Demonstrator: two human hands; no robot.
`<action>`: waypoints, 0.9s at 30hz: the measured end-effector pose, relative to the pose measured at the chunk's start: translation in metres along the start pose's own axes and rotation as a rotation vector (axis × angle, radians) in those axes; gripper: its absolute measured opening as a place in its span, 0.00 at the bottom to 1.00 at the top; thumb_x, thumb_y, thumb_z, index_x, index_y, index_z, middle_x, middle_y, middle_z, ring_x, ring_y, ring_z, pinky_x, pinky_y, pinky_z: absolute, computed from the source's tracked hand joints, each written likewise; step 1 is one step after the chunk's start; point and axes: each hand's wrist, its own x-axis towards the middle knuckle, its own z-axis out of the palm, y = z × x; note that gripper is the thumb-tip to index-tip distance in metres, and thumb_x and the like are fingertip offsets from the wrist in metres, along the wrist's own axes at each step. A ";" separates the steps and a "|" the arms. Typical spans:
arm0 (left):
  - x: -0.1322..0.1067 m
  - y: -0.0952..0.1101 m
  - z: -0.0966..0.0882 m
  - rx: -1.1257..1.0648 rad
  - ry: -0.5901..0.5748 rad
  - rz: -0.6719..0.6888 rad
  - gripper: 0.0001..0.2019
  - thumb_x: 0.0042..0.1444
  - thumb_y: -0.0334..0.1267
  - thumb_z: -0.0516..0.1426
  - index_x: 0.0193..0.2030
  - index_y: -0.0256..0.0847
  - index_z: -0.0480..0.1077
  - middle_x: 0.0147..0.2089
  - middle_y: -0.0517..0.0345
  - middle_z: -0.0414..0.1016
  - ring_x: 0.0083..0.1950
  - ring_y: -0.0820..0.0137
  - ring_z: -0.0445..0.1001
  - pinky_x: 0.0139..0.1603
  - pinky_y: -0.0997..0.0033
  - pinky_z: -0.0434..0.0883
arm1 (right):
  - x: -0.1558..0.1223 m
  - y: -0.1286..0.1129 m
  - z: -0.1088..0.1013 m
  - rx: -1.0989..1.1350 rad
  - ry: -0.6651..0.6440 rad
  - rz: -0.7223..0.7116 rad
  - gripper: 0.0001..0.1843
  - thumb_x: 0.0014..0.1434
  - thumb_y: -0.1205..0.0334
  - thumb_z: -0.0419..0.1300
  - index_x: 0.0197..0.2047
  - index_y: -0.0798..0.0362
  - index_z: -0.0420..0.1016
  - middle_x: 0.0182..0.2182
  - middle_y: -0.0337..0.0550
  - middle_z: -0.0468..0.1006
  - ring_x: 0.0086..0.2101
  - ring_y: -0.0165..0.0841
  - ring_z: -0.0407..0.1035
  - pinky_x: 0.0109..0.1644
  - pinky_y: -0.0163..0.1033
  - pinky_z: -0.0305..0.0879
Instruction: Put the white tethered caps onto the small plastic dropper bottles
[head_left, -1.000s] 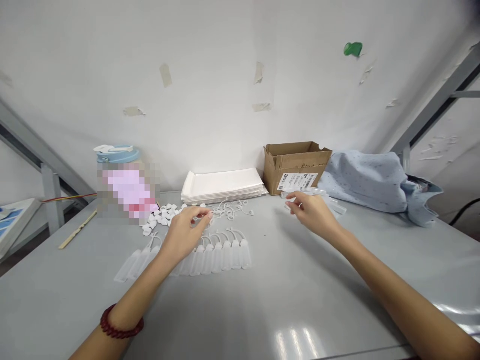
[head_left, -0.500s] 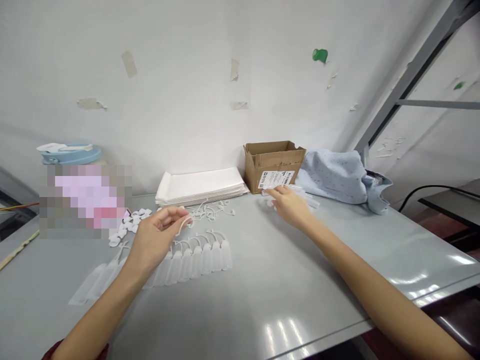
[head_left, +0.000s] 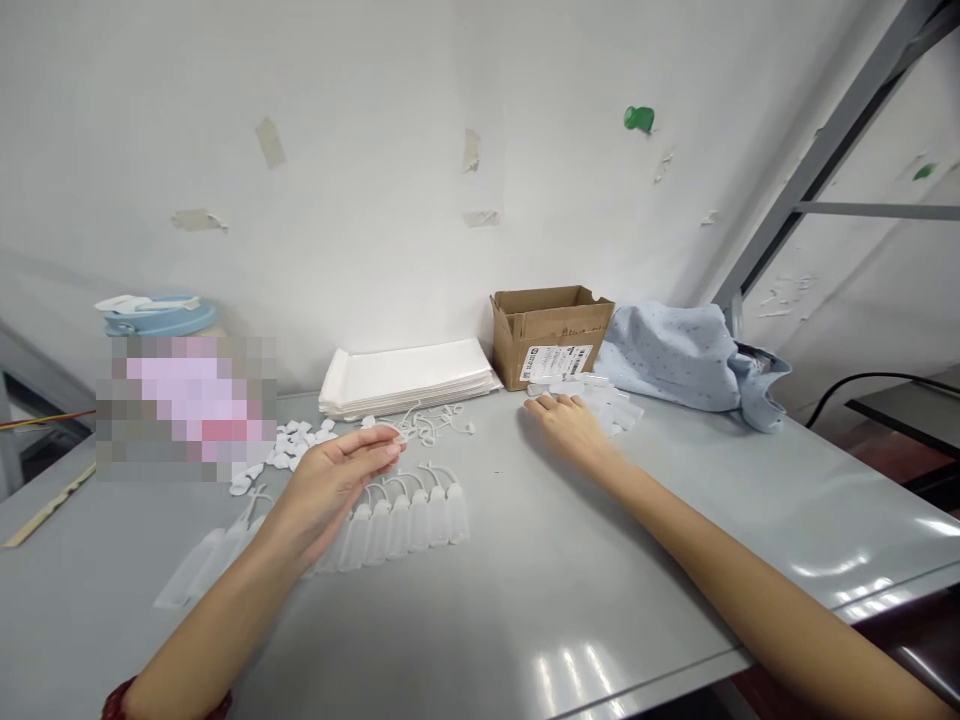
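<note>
My left hand [head_left: 337, 478] hovers over a row of small translucent bottles [head_left: 409, 515] lying side by side on the grey table [head_left: 525, 580]; its thumb and fingers pinch a thin white strap. My right hand [head_left: 566, 425] reaches to the far side and rests, fingers curled down, on a small heap of clear bottles [head_left: 607, 400] in front of a cardboard box [head_left: 551, 335]. Loose white straps [head_left: 435, 422] and white caps [head_left: 289, 445] lie between the hands and the wall.
A stack of white sheets [head_left: 409, 375] lies against the wall. A light blue cloth [head_left: 686, 355] is bunched right of the box. A blue-lidded container [head_left: 154, 315] stands at the left, partly blurred. The table edge runs along the lower right.
The view swung right, then settled. My right hand lowered onto the clear bottles by the box. My left hand lifted the white strap slightly and stays over the bottle row.
</note>
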 end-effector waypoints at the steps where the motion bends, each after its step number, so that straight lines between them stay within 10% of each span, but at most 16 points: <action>1: -0.001 0.000 0.001 0.017 0.001 0.008 0.15 0.40 0.41 0.69 0.37 0.41 0.78 0.40 0.56 0.79 0.46 0.67 0.73 0.53 0.67 0.67 | 0.000 -0.001 -0.001 0.022 0.015 -0.004 0.17 0.57 0.81 0.48 0.44 0.61 0.74 0.39 0.57 0.78 0.41 0.47 0.71 0.44 0.45 0.61; 9: -0.008 -0.006 0.011 0.048 -0.046 0.079 0.14 0.43 0.47 0.67 0.34 0.42 0.77 0.34 0.59 0.76 0.39 0.70 0.71 0.45 0.68 0.66 | -0.018 -0.026 -0.017 0.378 0.181 -0.080 0.11 0.63 0.69 0.54 0.48 0.54 0.72 0.45 0.45 0.78 0.39 0.32 0.73 0.42 0.35 0.68; 16: -0.013 -0.013 0.020 0.109 -0.121 0.064 0.11 0.46 0.47 0.66 0.34 0.45 0.78 0.37 0.60 0.75 0.39 0.70 0.67 0.45 0.69 0.62 | -0.044 -0.067 -0.035 1.335 0.277 -0.042 0.04 0.57 0.63 0.61 0.33 0.52 0.77 0.39 0.44 0.78 0.38 0.34 0.75 0.40 0.38 0.71; 27: -0.022 -0.021 0.031 -0.039 -0.238 0.038 0.09 0.49 0.44 0.64 0.33 0.41 0.78 0.36 0.57 0.76 0.41 0.69 0.68 0.49 0.68 0.62 | -0.053 -0.074 -0.044 1.537 0.130 0.145 0.11 0.56 0.56 0.63 0.40 0.52 0.72 0.29 0.42 0.83 0.36 0.38 0.78 0.34 0.37 0.66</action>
